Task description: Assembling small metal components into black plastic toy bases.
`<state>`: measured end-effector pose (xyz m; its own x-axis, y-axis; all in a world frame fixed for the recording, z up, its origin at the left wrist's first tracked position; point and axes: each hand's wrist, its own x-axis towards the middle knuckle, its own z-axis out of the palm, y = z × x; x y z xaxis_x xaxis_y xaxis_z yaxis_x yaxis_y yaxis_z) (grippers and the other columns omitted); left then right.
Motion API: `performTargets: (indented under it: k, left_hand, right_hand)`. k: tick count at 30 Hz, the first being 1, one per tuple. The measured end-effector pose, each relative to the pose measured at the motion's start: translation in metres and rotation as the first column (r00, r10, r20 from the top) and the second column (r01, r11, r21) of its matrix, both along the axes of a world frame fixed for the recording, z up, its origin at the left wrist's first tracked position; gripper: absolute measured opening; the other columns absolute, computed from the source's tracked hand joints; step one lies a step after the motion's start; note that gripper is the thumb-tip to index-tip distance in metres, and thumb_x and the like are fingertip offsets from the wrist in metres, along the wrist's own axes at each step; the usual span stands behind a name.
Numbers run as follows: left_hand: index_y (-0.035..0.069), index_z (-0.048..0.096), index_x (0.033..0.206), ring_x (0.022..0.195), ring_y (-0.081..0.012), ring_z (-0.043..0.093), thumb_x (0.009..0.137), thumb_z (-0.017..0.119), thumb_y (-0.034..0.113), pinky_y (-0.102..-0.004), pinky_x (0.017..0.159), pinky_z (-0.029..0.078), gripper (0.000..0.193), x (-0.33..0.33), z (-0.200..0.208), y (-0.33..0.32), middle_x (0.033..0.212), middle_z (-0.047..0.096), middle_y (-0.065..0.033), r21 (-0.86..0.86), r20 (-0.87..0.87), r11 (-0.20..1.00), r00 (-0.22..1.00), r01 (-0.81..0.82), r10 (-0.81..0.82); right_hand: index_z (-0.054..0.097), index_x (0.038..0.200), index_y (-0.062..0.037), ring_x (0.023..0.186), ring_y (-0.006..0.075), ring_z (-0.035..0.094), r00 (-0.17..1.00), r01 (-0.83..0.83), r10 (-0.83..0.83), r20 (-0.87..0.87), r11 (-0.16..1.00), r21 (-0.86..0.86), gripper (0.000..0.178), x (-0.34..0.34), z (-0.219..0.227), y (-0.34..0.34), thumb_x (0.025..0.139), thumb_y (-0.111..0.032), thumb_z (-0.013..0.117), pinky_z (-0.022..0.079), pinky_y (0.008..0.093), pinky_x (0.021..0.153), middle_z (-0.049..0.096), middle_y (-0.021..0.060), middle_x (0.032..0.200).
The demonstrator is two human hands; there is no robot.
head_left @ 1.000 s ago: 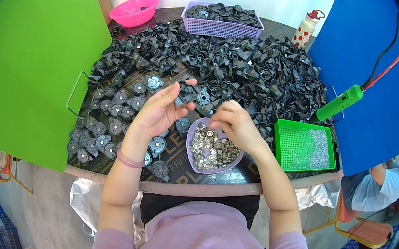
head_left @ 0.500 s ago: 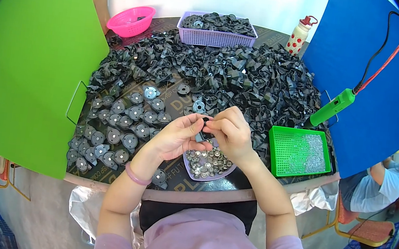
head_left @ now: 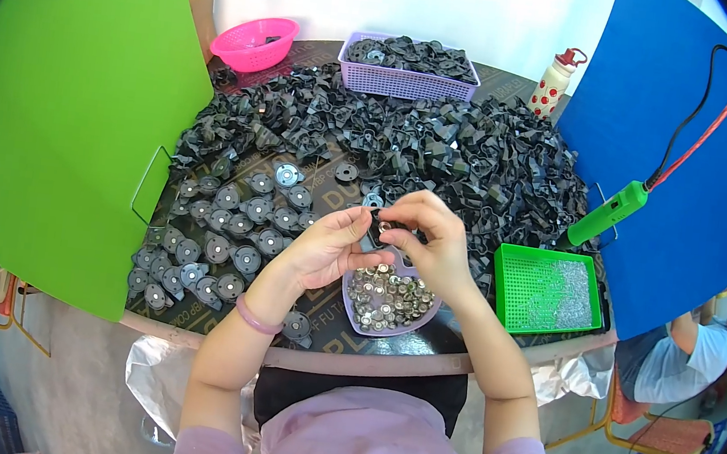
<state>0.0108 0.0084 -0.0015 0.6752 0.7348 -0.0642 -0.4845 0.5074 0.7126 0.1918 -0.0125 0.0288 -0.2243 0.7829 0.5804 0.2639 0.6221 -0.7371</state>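
My two hands meet above the near middle of the table. Between thumb and fingers my left hand [head_left: 325, 245] grips a small black plastic part [head_left: 374, 219], mostly covered by the fingers. My right hand [head_left: 434, 239] pinches a small round metal fitting [head_left: 385, 227] against or close beside that part; contact is too small to make out. Just below them sits a lilac bowl [head_left: 361, 325] of shiny metal fittings [head_left: 387, 300]. Left of my hands lie several round grey-black assemblies [head_left: 246, 258] with metal centres.
A wide heap of black plastic parts [head_left: 470, 158] covers the far table. Behind stand a lilac basket [head_left: 407, 83], a pink colander [head_left: 254, 44] and a bottle [head_left: 552, 83]. At right, a green electric screwdriver [head_left: 607, 216] hangs above a green screw tray [head_left: 514, 284]. Green [head_left: 62, 121] and blue [head_left: 667, 163] panels flank the table.
My right fingers have spread a little and shifted, so the small metal fitting now shows between them. My left hand keeps its grip. The whole view has shifted slightly.
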Motion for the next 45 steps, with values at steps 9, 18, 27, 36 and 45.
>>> performTargets:
  k: [9,18,27,36,45]
  left_hand:
    - [0.006,0.05,0.117,0.076,-0.0172,0.064,0.09,0.05,0.032,-0.0208,0.06,0.055,0.037,-0.054,0.02,0.022,0.096,0.062,-0.0072,0.015,0.135,0.937,0.93,-0.348,0.343]
    - [0.007,0.05,0.118,0.072,-0.0162,0.064,0.09,0.049,0.035,-0.0197,0.057,0.054,0.039,-0.07,0.015,0.031,0.093,0.063,-0.0065,-0.039,0.199,0.934,0.913,-0.356,0.357]
    - [0.003,0.05,0.116,0.07,-0.0191,0.066,0.09,0.049,0.036,-0.0212,0.053,0.056,0.042,-0.039,0.018,0.018,0.093,0.063,-0.0099,-0.036,0.015,0.968,0.968,-0.249,0.25]
    - [-0.002,0.05,0.11,0.075,-0.0274,0.067,0.093,0.045,0.032,-0.0281,0.061,0.059,0.038,-0.023,0.008,0.014,0.09,0.064,-0.012,-0.062,0.133,0.997,0.99,-0.049,0.057]
    - [-0.003,0.049,0.111,0.081,-0.0296,0.065,0.092,0.047,0.031,-0.0316,0.068,0.059,0.039,-0.022,0.008,0.013,0.1,0.061,-0.0149,-0.024,0.109,0.998,0.992,-0.054,0.057]
  right_hand:
    - [0.061,0.1,0.0002,0.084,0.028,0.061,0.866,0.136,-0.208,0.455,0.973,0.187,0.024,-0.028,-0.013,0.099,0.077,-0.003,0.06,0.049,0.0346,0.073,0.061,0.015,0.097]
    - [0.061,0.072,-0.0031,0.077,0.0306,0.062,0.535,0.024,-0.266,0.802,0.954,0.3,0.008,-0.061,-0.068,0.148,0.073,-0.008,0.055,0.048,0.0404,0.07,0.064,0.0132,0.077]
    - [0.064,0.089,0.0011,0.077,0.0156,0.063,0.995,-0.077,0.082,-0.06,0.994,0.076,0.015,-0.017,0.018,0.04,0.075,0.006,0.063,0.051,0.0257,0.065,0.066,0.009,0.088]
    - [0.064,0.087,-0.0017,0.084,0.0276,0.06,0.974,-0.104,-0.004,0.226,0.88,0.464,0.021,-0.009,0.012,0.013,0.068,0.007,0.061,0.051,0.0346,0.072,0.061,0.0113,0.094]
    - [0.062,0.089,0.0,0.087,0.028,0.059,0.948,-0.157,-0.011,0.318,0.854,0.496,0.031,-0.005,0.011,0.013,0.06,0.008,0.06,0.051,0.0351,0.072,0.059,0.0115,0.097]
